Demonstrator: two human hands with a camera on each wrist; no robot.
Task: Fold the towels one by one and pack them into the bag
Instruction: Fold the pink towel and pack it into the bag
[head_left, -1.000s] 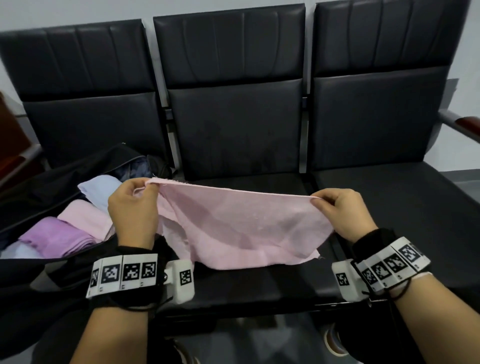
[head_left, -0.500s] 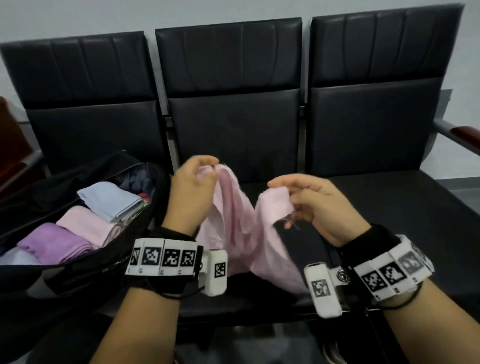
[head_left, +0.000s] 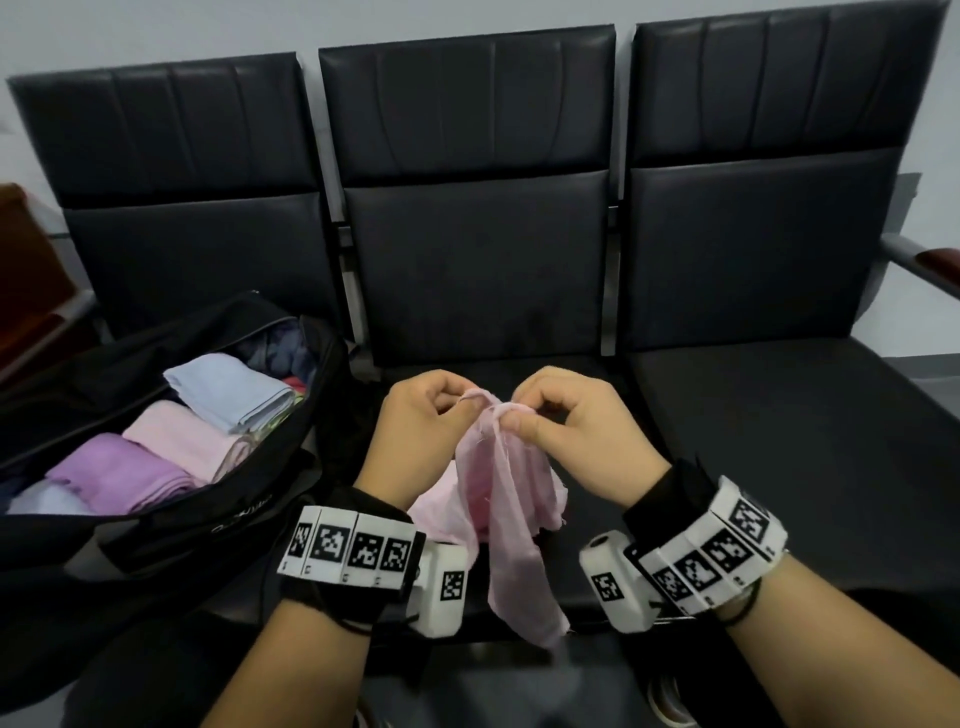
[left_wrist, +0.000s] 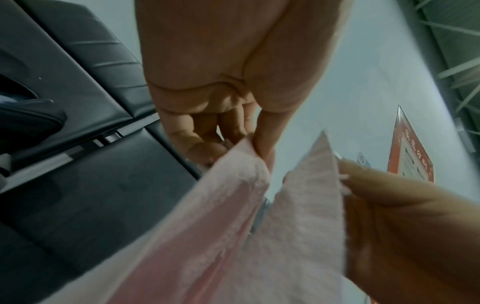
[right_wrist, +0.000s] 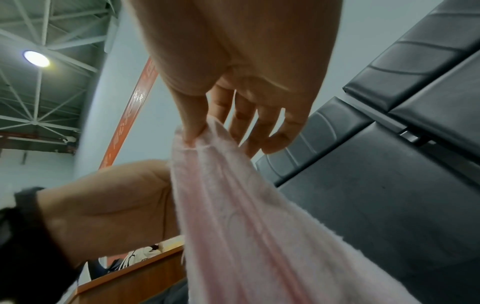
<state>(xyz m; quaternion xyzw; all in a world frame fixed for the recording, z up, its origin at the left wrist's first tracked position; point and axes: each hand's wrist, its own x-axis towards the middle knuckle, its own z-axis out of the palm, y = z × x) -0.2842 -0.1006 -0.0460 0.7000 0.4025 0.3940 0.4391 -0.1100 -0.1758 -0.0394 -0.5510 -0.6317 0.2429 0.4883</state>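
A pale pink towel (head_left: 506, 499) hangs doubled over the middle seat, its two top corners brought together. My left hand (head_left: 457, 408) pinches one corner between thumb and fingers, and my right hand (head_left: 519, 415) pinches the other right beside it. In the left wrist view the left hand (left_wrist: 255, 148) grips the pink towel (left_wrist: 221, 236), with the right hand's fingers (left_wrist: 389, 195) at the other corner. The right wrist view has my right hand (right_wrist: 197, 133) pinching the gathered towel (right_wrist: 246, 216). An open black bag (head_left: 171, 525) lies on the left seat with folded towels inside.
Inside the bag lie a light blue towel (head_left: 234, 392), a pink towel (head_left: 187, 441) and a purple towel (head_left: 124, 478). The black bench seats (head_left: 779, 441) run across the view, with a wooden-topped armrest (head_left: 930, 262) at the far right.
The towel was stretched wide between my hands; both hands have come together at the middle, so the towel now hangs folded in half.
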